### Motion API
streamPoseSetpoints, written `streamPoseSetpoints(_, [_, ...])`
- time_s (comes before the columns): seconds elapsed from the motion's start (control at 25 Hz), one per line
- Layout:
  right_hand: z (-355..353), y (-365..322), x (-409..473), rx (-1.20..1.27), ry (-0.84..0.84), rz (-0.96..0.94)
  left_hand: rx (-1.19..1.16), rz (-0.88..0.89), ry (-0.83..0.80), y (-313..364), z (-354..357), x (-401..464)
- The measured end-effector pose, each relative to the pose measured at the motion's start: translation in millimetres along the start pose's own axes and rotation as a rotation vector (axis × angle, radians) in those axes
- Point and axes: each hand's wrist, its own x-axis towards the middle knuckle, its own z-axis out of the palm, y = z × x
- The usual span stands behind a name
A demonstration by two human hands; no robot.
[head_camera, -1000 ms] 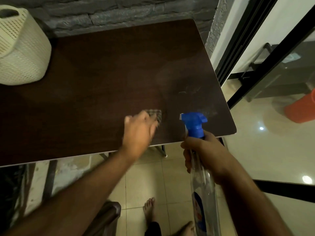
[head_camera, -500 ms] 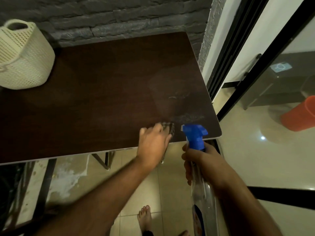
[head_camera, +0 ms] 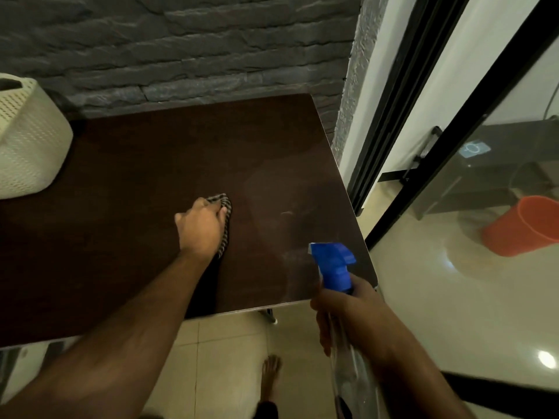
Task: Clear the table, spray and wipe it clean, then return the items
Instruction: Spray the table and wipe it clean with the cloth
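**On the desk: a cloth under one hand, a spray bottle in the other**

Under the left hand (head_camera: 199, 229), a checked cloth (head_camera: 224, 219) lies on the dark wooden desk (head_camera: 127, 189). The fingers are curled over the cloth and press it down on the wood; its striped edge shows past the fingertips and along the hand's right side. To the right of that hand, between it and the desk's right edge, the wood carries a pale, misty patch with a few faint streaks.

The right hand (head_camera: 352, 316) is wrapped round the neck of a clear spray bottle (head_camera: 348, 367), held upright just past the desk's near right corner. The blue trigger head (head_camera: 331, 266) rises above the hand, its nozzle pointing left over the misty patch.

Well to the left of both hands, at the far left of the desk, stands a cream basket (head_camera: 27, 152) with a perforated wall. Far to the right of the right hand, an orange bucket (head_camera: 524, 226) sits on the floor. Below the hands, a bare foot (head_camera: 270, 376) rests on the pale floor tiles.
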Motion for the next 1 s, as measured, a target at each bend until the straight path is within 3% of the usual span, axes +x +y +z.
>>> streamPoseSetpoints(0.36, [9, -81, 101, -0.075, -0.007, -0.038, -0.002, 0.063, 0.011, -4, 24, 119])
streamPoseSetpoints(0.64, [-35, -121, 147, -0.044, 0.331, 0.005, -0.029, 0.099, 0.027, 16, 37, 188])
streamPoseSetpoints(0.84, [-59, -110, 137, 0.004, 0.423, -0.007, -0.002, 0.081, 0.013, 26, 42, 202])
streamPoseSetpoints(1.0, [-56, -82, 109, -0.021, 0.400, 0.023, 0.024, 0.060, -0.021, 30, 37, 198])
